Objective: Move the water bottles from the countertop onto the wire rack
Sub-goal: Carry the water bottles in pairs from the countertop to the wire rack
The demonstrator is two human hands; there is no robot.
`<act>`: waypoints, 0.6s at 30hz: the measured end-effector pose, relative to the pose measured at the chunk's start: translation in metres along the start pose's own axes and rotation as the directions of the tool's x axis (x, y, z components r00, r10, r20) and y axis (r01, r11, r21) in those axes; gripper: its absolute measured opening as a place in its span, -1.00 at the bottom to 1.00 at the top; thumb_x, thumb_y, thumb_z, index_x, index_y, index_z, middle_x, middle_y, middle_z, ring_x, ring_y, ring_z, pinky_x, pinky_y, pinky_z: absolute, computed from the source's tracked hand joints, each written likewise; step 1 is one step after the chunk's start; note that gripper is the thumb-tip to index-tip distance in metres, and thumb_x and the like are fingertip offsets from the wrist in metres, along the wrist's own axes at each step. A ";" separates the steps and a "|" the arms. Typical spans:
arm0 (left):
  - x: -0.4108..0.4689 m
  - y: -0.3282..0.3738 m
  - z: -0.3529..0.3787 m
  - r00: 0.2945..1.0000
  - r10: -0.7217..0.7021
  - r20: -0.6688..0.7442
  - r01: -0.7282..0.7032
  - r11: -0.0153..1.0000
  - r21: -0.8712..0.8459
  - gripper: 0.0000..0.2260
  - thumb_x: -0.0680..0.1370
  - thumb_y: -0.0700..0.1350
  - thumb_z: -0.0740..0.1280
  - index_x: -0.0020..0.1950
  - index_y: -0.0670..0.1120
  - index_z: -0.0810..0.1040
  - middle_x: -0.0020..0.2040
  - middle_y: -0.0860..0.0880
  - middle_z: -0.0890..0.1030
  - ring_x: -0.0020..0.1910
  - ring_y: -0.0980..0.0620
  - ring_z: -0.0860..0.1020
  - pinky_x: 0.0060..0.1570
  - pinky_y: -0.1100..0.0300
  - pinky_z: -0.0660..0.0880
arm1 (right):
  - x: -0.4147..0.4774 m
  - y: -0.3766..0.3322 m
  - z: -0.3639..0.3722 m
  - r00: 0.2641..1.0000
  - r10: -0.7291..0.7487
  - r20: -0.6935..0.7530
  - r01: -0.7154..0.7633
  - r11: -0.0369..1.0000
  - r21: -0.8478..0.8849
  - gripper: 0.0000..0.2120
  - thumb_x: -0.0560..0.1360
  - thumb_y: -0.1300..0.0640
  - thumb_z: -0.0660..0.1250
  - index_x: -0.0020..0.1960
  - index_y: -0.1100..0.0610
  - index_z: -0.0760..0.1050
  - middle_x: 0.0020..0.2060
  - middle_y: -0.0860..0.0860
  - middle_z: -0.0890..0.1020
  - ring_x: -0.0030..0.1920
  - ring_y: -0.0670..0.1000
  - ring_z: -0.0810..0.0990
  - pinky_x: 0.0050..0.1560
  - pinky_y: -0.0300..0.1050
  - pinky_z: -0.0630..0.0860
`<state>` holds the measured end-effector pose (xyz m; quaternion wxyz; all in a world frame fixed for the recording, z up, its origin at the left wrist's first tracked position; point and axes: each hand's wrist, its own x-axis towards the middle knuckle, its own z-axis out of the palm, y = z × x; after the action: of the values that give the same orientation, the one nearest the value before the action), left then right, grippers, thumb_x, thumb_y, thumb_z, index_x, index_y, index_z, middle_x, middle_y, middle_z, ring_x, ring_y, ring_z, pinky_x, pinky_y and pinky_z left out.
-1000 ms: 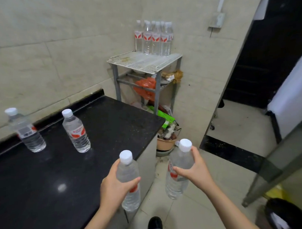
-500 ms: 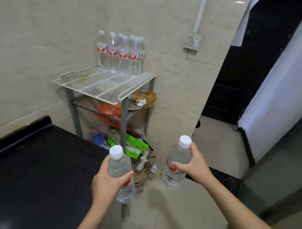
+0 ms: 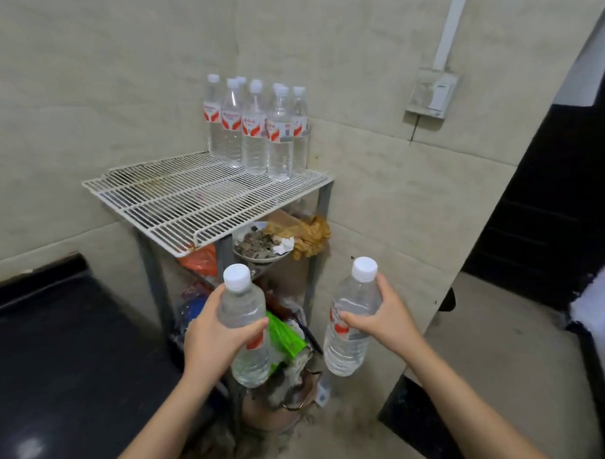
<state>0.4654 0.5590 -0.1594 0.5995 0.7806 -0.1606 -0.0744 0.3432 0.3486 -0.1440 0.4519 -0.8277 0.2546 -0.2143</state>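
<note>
I had two water bottles up in the air, both in front of the wire rack (image 3: 176, 199) and lower than its top shelf. My left hand (image 3: 212, 332) was wrapped tight round the left bottle (image 3: 242, 303), with the thumb across its front. My right hand (image 3: 388, 320) was wrapped round the right bottle (image 3: 348, 348) near its red label. Both had their white caps on top, and the right one leaned a little. A bunch of bottles (image 3: 256, 134) stood close together at the back right corner of the rack, by the wall. The black countertop (image 3: 58, 341) lay to the left of the rack and lower down. I thought the job now was to lift both bottles higher than the rack's front edge, which curls up a bit, so the bottoms would not catch on it. I would aim for the wires just in front of the bunch. Each bottom should sit flat across the wires, or the bottle could tip. I would go slowly near the bunch so nothing got knocked, and let go only once each bottle stood by itself.
</note>
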 end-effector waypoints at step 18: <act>0.125 0.157 -0.040 0.830 0.257 -0.495 -0.341 0.936 -0.085 -0.50 -0.04 -0.02 0.60 -0.14 0.08 0.58 -0.29 0.22 0.69 -0.27 0.23 0.65 -0.30 0.40 0.54 | 0.238 -0.123 -0.008 0.853 -0.488 0.188 0.327 0.777 0.538 -0.50 0.17 0.20 0.51 0.01 -0.09 0.42 -0.06 -0.13 0.62 -0.10 -0.14 0.65 -0.02 -0.14 0.62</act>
<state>0.5699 0.5169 0.0120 0.6887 0.6858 -0.1219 0.2011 0.5515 0.2538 -0.0053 0.6218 -0.7454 -0.0713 -0.2295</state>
